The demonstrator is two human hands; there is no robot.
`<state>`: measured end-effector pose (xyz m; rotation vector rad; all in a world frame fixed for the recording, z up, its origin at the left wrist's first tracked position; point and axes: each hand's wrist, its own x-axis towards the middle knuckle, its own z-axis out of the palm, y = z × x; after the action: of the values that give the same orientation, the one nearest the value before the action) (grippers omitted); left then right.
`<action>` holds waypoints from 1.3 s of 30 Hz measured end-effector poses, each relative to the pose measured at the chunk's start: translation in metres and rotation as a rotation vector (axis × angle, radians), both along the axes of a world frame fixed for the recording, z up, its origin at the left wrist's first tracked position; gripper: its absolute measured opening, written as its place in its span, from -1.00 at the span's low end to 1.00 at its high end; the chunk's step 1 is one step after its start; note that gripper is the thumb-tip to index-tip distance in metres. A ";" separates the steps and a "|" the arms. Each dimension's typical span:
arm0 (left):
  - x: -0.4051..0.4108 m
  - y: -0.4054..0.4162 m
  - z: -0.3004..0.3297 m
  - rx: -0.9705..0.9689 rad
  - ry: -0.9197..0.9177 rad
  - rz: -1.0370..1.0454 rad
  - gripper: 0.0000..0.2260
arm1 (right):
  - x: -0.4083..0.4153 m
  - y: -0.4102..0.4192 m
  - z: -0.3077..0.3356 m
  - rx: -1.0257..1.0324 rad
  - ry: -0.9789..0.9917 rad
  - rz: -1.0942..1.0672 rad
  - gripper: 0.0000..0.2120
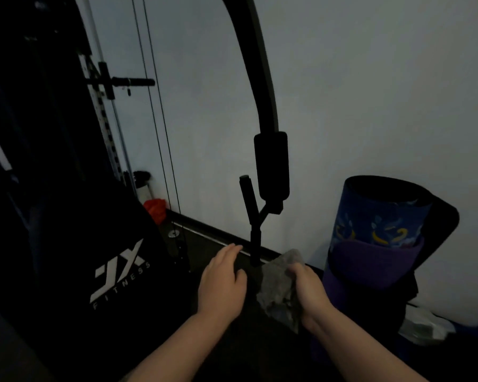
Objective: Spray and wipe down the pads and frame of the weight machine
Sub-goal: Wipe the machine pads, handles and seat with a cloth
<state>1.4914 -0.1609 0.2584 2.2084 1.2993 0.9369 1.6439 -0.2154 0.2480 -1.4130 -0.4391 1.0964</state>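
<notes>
Right hand (309, 296) grips crumpled grey cloth (280, 288); left hand (222, 282) flat.

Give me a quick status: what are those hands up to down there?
Right hand gripping grey cloth. Left hand open, flat on dark machine surface beside the black handle post. No spray bottle in view. Rolled mat stands close on the right.

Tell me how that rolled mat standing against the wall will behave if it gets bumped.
The rolled mat stands on end, so a sideways knock would probably tip it, and once down it would likely roll. The purple band around it should keep it from unrolling. It looks like foam, so probably light and a bit squashy.
</notes>
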 end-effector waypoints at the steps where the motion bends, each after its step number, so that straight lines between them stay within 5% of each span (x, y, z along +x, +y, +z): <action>1: 0.003 0.010 0.005 0.010 -0.002 -0.017 -0.56 | 0.003 0.006 0.001 0.013 -0.039 -0.021 -0.66; 9: 0.026 0.105 0.039 0.095 -0.004 -0.122 -0.58 | 0.012 0.084 0.032 0.214 -0.174 -0.163 -0.91; 16: 0.045 0.173 0.063 0.117 -0.099 -0.152 -0.63 | 0.018 0.167 0.073 0.517 -0.500 -0.151 -0.83; 21: 0.060 0.199 0.064 0.008 -0.245 -0.259 -0.69 | 0.003 0.190 0.042 0.606 -0.235 0.034 -0.94; 25: 0.076 0.215 0.069 -0.096 -0.291 -0.399 -0.68 | 0.006 0.214 0.049 0.514 -0.434 -0.212 -0.81; 33: 0.086 0.225 0.062 -0.127 -0.245 -0.563 -0.63 | 0.003 0.223 -0.013 0.502 -0.687 -0.254 -0.61; 39: 0.083 0.231 0.063 -0.219 -0.306 -0.638 -0.67 | 0.018 0.235 0.030 0.526 -0.540 -0.242 -0.74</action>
<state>1.5741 0.0699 0.3214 2.0062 0.4761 0.7856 1.6624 0.0199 0.2781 -1.2280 -0.8481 0.3465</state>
